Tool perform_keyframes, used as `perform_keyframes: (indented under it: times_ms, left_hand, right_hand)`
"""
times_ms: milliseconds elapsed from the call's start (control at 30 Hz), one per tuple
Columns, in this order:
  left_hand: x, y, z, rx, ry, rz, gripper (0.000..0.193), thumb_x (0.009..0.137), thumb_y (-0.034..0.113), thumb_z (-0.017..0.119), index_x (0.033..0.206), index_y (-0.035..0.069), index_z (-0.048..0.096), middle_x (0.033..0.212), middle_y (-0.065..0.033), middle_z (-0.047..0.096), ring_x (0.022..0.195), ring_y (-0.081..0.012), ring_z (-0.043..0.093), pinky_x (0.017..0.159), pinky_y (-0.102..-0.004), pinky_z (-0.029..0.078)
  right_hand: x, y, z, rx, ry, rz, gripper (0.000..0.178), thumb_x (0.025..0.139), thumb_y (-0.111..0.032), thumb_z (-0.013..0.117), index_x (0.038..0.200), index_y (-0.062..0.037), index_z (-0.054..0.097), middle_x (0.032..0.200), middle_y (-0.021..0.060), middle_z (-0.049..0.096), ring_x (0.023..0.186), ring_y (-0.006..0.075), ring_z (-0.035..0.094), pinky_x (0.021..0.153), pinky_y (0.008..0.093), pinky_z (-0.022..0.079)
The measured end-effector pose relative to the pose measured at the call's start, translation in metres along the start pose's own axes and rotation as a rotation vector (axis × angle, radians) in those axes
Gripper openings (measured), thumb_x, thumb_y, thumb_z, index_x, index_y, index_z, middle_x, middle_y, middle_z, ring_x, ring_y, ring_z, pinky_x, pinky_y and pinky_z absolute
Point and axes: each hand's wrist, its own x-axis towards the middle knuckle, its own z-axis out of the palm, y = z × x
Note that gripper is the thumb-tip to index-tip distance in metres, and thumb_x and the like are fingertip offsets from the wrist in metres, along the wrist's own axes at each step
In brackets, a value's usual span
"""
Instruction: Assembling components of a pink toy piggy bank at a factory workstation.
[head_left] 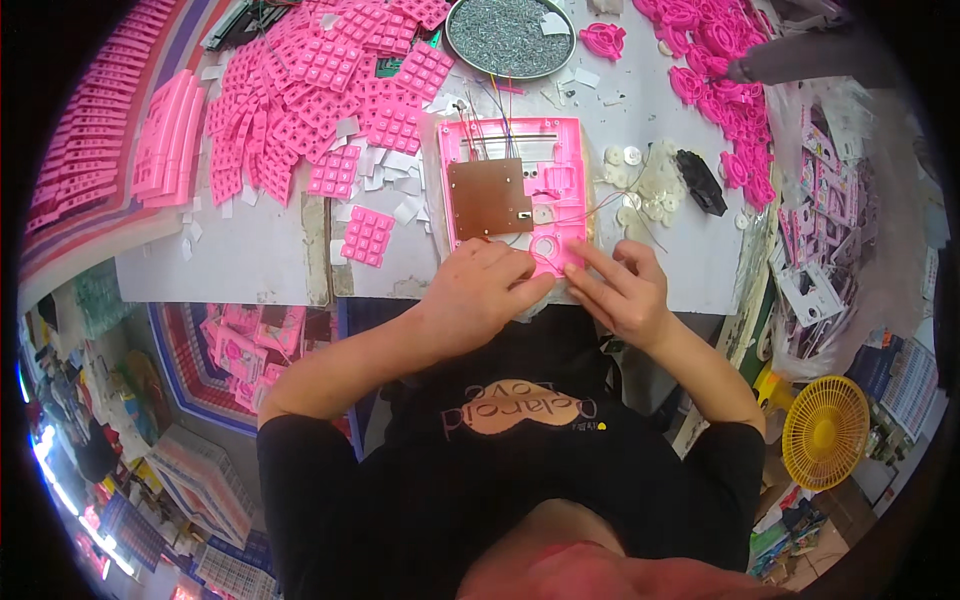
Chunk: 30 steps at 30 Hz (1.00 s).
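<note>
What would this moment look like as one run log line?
left hand: on lower edge of pink case | right hand: fingertips at its lower right corner | brown circuit board: in case | screw tray: behind

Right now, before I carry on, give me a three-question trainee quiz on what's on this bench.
1. True or false: both hands rest at the near edge of the pink housing.
2. What sits in the round metal tray? A) screws B) pink keypads C) wires
3. Which hand is nearer the black part?

Key:
1. True: the left hand and right hand both touch its lower edge.
2. A.
3. The right hand.
</note>
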Motion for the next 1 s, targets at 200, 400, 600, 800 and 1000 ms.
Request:
perform_keyframes:
  times_ms: [200, 400, 600, 800, 1000]
  left_hand:
    - [0.004, 0.002, -0.003, 0.122, -0.175, 0.065, 0.044, 0.084, 0.013, 0.061, 0.127, 0.012, 0.063, 0.103, -0.0025, 0.061, 0.092, -0.0200, 0.060, 0.075, -0.0370, 0.043]
    - [0.007, 0.006, -0.006, 0.172, -0.212, 0.072, 0.046, 0.085, 0.013, 0.059, 0.131, 0.012, 0.061, 0.105, -0.0057, 0.061, 0.096, -0.0205, 0.060, 0.078, -0.0375, 0.045]
    - [0.009, 0.006, -0.010, 0.105, -0.229, -0.002, 0.039, 0.086, 0.010, 0.062, 0.125, 0.010, 0.063, 0.105, -0.0073, 0.063, 0.094, -0.0254, 0.063, 0.081, -0.0410, 0.050]
    - [0.037, -0.054, -0.063, -0.057, 0.361, -0.457, 0.022, 0.082, 0.012, 0.076, 0.101, 0.004, 0.068, 0.088, -0.0114, 0.065, 0.079, -0.0275, 0.064, 0.071, -0.0389, 0.051]
    - [0.060, -0.091, -0.049, 0.159, 0.408, -0.357, 0.017, 0.081, 0.016, 0.078, 0.091, 0.006, 0.069, 0.084, -0.0060, 0.065, 0.076, -0.0240, 0.063, 0.070, -0.0384, 0.045]
  right_hand:
    - [0.008, 0.002, -0.017, -0.048, -0.183, -0.018, 0.039, 0.071, -0.013, 0.079, 0.110, -0.0127, 0.076, 0.132, 0.0042, 0.062, 0.102, 0.0300, 0.053, 0.078, 0.0371, 0.050]
    - [0.095, 0.011, -0.031, 0.298, -0.314, 0.344, 0.020, 0.081, -0.021, 0.073, 0.095, -0.0070, 0.075, 0.098, 0.0117, 0.071, 0.086, 0.0321, 0.067, 0.070, 0.0413, 0.055]
    - [0.153, 0.030, 0.044, -0.004, -0.227, 0.475, 0.022, 0.088, -0.027, 0.070, 0.087, -0.0045, 0.071, 0.071, 0.0136, 0.067, 0.067, 0.0355, 0.068, 0.065, 0.0447, 0.055]
    - [0.130, 0.022, 0.044, 0.388, 0.047, 0.325, 0.012, 0.082, -0.017, 0.075, 0.086, -0.0075, 0.069, 0.080, 0.0094, 0.068, 0.075, 0.0309, 0.067, 0.066, 0.0424, 0.054]
    - [0.124, 0.027, 0.044, 0.251, -0.005, -0.064, 0.012, 0.076, -0.012, 0.076, 0.087, -0.0100, 0.070, 0.088, 0.0030, 0.066, 0.082, 0.0256, 0.063, 0.067, 0.0366, 0.054]
